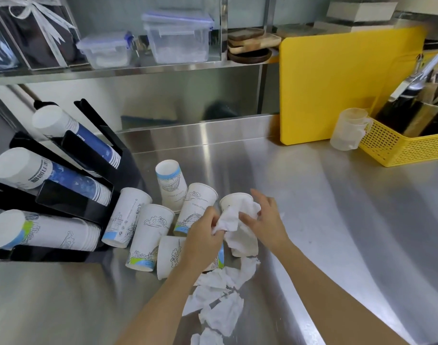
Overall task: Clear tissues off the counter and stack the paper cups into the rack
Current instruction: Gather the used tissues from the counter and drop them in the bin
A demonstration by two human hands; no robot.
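Several white paper cups with line drawings stand and lie clustered on the steel counter, just right of a black cup rack that holds three slanted stacks of cups. My left hand and my right hand both grip a crumpled white tissue above the cups. That tissue hangs over a cup at the right of the cluster. More crumpled tissues lie on the counter under my left forearm, toward the near edge.
A yellow cutting board leans at the back right, with a clear measuring cup and a yellow basket of utensils beside it. A shelf above holds plastic containers and wooden boards.
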